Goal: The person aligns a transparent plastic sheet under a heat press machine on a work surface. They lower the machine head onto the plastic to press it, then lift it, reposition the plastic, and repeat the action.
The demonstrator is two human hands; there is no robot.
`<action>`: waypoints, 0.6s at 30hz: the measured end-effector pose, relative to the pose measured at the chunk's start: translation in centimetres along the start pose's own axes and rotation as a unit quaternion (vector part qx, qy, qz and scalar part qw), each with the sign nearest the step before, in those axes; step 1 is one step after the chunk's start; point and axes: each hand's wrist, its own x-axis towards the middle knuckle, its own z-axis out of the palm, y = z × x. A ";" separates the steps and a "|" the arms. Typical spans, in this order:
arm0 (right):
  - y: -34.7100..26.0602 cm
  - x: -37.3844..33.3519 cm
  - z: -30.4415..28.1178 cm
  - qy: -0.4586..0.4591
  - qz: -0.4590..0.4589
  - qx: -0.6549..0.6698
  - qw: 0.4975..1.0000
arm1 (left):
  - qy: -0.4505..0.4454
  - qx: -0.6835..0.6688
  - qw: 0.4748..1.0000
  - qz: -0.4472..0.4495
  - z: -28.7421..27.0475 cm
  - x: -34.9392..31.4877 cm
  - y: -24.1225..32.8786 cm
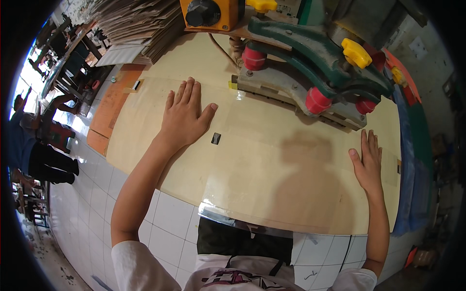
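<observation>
My left hand (185, 116) lies flat on a broad cream-coloured board (252, 184), its fingers stretched away from me and the thumb held apart. Near the board's right edge, my right hand (367, 162) also rests with fingers extended and thumb out. Neither hand holds anything. A small dark rectangular piece (216, 138) sits on the surface just right of my left wrist. Glossy clear sheeting (228, 216) shows along the near edge. Beyond my hands stands a press with a green metal arm (306, 53), red round fittings and yellow knobs over a grey metal bar (291, 94).
An orange control box (213, 14) with a black dial stands behind the board. Stacked flat sheets (138, 29) rise at the far left, above an orange-brown panel (114, 104). Blue sheeting (412, 179) hangs at the right. A person (41, 145) is on the left, across the tiled floor.
</observation>
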 end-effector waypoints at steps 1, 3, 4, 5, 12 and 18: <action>0.0 0.0 0.1 0.000 0.000 0.002 1.000 | 0.001 -0.001 1.000 0.000 0.0 0.0 0.0; -0.1 0.0 0.2 0.001 0.000 0.000 1.000 | 0.001 0.008 1.000 -0.002 0.0 -0.1 -0.1; -0.1 0.0 0.2 0.001 0.001 0.000 1.000 | 0.001 0.016 1.000 -0.004 0.0 -0.1 -0.1; -0.1 0.0 0.2 0.001 0.001 -0.002 1.000 | 0.001 0.025 1.000 -0.006 0.1 -0.1 -0.1; 0.2 0.1 0.5 0.005 -0.002 -0.008 1.000 | -0.003 0.018 1.000 -0.009 0.0 -0.1 0.0; 0.2 0.1 0.4 0.004 0.000 -0.010 1.000 | 0.000 0.016 1.000 -0.008 0.0 0.1 0.0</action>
